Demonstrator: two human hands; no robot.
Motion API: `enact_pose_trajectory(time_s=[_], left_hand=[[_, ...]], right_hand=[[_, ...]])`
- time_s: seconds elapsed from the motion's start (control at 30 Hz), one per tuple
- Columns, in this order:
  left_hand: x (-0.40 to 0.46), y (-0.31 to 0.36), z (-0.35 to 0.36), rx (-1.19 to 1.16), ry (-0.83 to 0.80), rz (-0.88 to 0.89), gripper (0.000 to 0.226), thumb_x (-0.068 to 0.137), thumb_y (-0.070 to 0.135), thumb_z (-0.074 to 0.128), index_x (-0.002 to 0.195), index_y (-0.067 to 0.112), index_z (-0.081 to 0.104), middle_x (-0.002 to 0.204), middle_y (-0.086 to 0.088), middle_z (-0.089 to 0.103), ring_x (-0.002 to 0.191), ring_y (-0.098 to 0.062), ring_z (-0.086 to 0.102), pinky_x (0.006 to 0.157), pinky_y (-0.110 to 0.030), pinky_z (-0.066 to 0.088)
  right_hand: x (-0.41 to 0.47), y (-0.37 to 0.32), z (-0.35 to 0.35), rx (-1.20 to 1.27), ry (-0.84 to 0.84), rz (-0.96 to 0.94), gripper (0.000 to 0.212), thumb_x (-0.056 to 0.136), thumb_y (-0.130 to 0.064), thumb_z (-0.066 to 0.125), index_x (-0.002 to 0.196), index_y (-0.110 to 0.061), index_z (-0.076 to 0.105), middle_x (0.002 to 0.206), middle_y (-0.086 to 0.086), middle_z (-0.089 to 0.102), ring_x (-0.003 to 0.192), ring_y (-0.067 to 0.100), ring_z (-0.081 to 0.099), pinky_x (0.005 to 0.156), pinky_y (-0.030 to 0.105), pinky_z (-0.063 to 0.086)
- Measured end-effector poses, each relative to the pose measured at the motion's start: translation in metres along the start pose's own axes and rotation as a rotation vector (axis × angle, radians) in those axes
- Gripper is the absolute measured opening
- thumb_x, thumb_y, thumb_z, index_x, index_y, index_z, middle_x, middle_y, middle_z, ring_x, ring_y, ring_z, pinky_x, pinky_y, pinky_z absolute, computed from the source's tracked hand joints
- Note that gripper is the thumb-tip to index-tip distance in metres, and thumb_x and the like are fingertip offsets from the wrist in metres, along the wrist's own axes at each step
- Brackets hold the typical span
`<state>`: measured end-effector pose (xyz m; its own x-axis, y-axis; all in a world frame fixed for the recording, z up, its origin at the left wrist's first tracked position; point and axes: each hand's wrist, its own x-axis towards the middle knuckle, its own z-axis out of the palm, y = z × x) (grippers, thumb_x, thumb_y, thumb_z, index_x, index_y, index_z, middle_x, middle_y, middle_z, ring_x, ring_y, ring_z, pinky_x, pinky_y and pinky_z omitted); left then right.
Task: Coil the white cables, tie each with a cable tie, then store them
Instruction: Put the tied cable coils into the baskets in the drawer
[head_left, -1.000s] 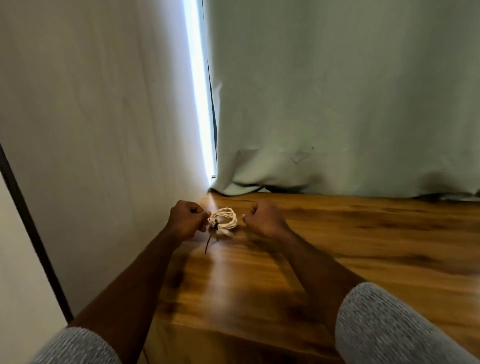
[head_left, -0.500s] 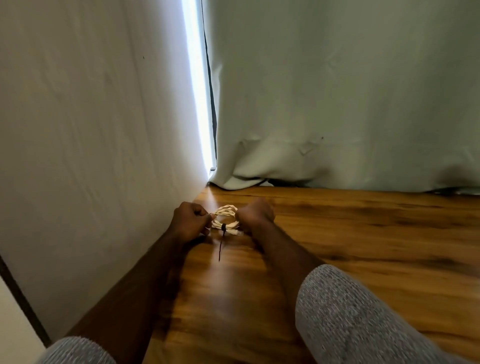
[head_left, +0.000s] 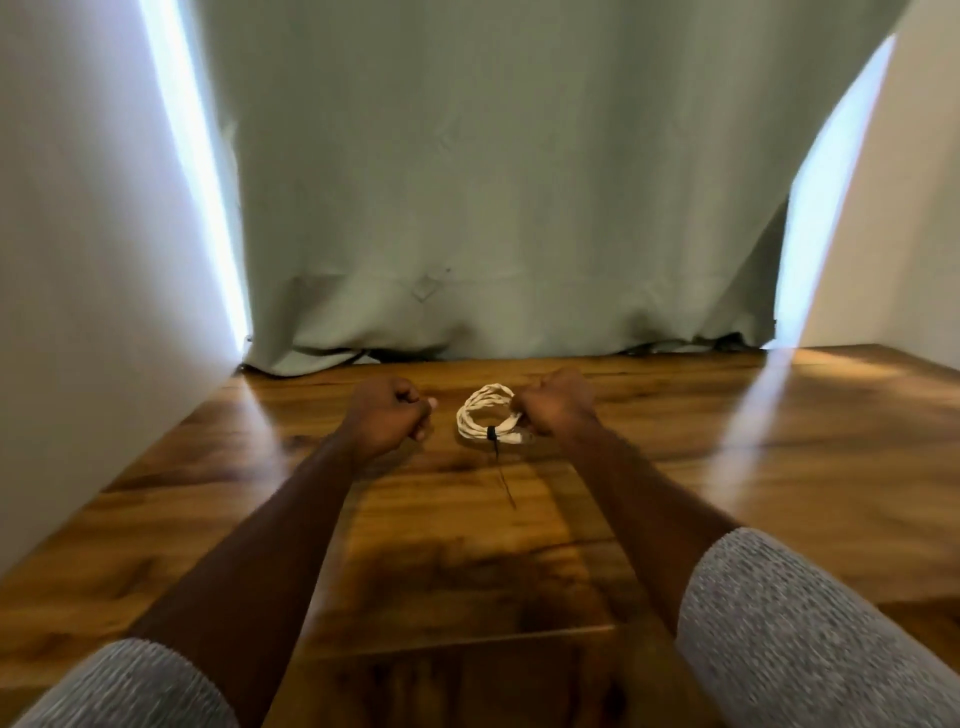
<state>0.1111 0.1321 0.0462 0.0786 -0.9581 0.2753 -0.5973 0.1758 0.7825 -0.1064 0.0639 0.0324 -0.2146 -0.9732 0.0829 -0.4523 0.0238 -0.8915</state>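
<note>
- a coiled white cable (head_left: 485, 418) is seen on the wooden table (head_left: 779, 467), near the far edge, at about 12 o'clock from the viewer.
- the coil is bound by a black cable tie (head_left: 491, 432) at its 6 o'clock side; the tie's thin tail is trailed toward the viewer across the wood.
- the coil's 3 o'clock side is gripped by the right hand (head_left: 558, 402), fingers curled round the strands.
- the left hand (head_left: 387, 415) is held at the coil's 9 o'clock, apart from it, fingers clenched; nothing is seen inside the fist.
- grey sleeves (head_left: 789, 634) are pushed up on both forearms.
- a grey-green curtain (head_left: 493, 182) is hung behind the table at 12 o'clock, with white panels at 9 and 3 o'clock.
</note>
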Motion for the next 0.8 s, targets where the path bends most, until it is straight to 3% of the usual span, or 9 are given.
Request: enact_pose_trajectory(time_s=[0.13, 0.27, 0.4, 0.57, 0.73, 0.8], left_hand=[[-0.003, 0.056, 0.078, -0.042, -0.122, 0.086, 0.024, 0.092, 0.019, 0.069, 0.076, 0.0, 0.068, 0.071, -0.013, 0.073, 0.062, -0.023, 0.072, 0.045, -0.014, 0.043], [-0.019, 0.123, 0.168, -0.055, -0.273, 0.19, 0.024, 0.091, 0.015, 0.069, 0.079, -0.006, 0.07, 0.067, -0.014, 0.072, 0.052, -0.014, 0.067, 0.047, -0.014, 0.047], [-0.053, 0.193, 0.251, -0.11, -0.43, 0.288, 0.024, 0.091, 0.011, 0.069, 0.082, -0.01, 0.067, 0.073, -0.019, 0.072, 0.056, -0.021, 0.068, 0.04, -0.015, 0.042], [-0.116, 0.269, 0.339, -0.154, -0.605, 0.436, 0.02, 0.089, 0.013, 0.072, 0.079, -0.004, 0.069, 0.071, -0.015, 0.073, 0.06, -0.025, 0.072, 0.039, -0.013, 0.04], [-0.172, 0.314, 0.399, -0.129, -0.754, 0.582, 0.023, 0.087, 0.018, 0.073, 0.066, 0.009, 0.071, 0.059, -0.005, 0.07, 0.059, -0.017, 0.071, 0.061, -0.023, 0.052], [-0.19, 0.325, 0.414, -0.125, -0.782, 0.605, 0.025, 0.088, 0.02, 0.072, 0.066, 0.009, 0.071, 0.058, -0.003, 0.069, 0.059, -0.012, 0.069, 0.058, -0.017, 0.048]], right_hand=[[-0.007, 0.056, -0.101, 0.036, 0.133, 0.05, 0.031, 0.059, -0.026, 0.08, 0.084, -0.008, 0.075, 0.085, 0.011, 0.077, 0.079, 0.03, 0.075, 0.071, 0.045, 0.064], [-0.039, 0.11, -0.212, -0.002, 0.369, 0.084, 0.025, 0.05, -0.025, 0.084, 0.068, -0.01, 0.075, 0.068, 0.006, 0.075, 0.067, 0.025, 0.074, 0.066, 0.046, 0.064], [-0.082, 0.16, -0.312, 0.014, 0.548, 0.148, 0.01, 0.062, -0.012, 0.084, 0.062, -0.01, 0.074, 0.058, 0.007, 0.071, 0.059, 0.025, 0.073, 0.063, 0.049, 0.063], [-0.145, 0.212, -0.426, -0.039, 0.763, 0.238, 0.01, 0.065, -0.015, 0.084, 0.062, -0.013, 0.074, 0.061, 0.004, 0.072, 0.063, 0.023, 0.073, 0.067, 0.047, 0.064], [-0.211, 0.261, -0.519, -0.147, 0.975, 0.357, 0.005, 0.07, -0.013, 0.079, 0.075, -0.014, 0.079, 0.072, 0.004, 0.075, 0.074, 0.021, 0.073, 0.073, 0.037, 0.062], [-0.232, 0.281, -0.542, -0.201, 1.008, 0.426, 0.006, 0.073, -0.011, 0.078, 0.079, -0.013, 0.08, 0.077, 0.006, 0.075, 0.079, 0.022, 0.072, 0.069, 0.031, 0.058]])
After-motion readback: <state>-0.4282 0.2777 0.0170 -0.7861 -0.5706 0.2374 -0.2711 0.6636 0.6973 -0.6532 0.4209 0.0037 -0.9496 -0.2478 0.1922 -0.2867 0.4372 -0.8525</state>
